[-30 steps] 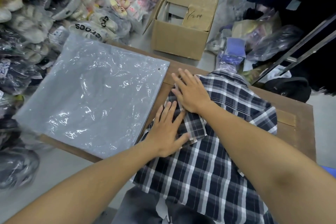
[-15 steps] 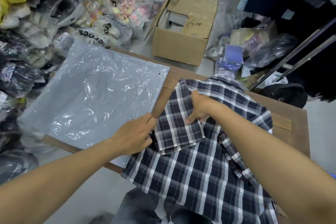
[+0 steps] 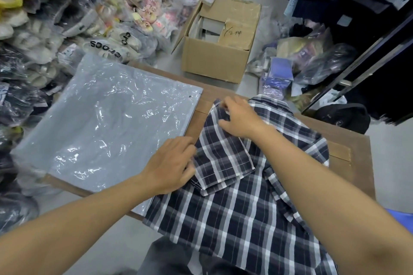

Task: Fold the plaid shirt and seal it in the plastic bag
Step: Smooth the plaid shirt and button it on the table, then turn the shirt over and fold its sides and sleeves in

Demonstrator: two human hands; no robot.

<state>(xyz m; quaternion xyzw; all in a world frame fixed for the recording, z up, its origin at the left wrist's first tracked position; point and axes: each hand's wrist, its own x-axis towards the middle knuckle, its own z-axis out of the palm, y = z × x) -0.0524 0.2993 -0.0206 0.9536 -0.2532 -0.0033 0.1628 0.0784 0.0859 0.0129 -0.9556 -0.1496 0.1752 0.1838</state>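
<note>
Plaid shirt [image 3: 225, 214] w/ sleeve pinched, both hands

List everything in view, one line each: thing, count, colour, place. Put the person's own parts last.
plaid shirt: one, navy and white, on the table's near right, hem hanging over the edge
plastic bag: one, clear over grey, flat on the table's left
table: one, brown wood, under both
cardboard box: one, tan, open, on the floor beyond the table
bagged goods: many, mixed colours, piled at left
black bag: one, on the floor at right
left hand: at the folded sleeve's left edge
right hand: on the shirt's far left shoulder
</note>
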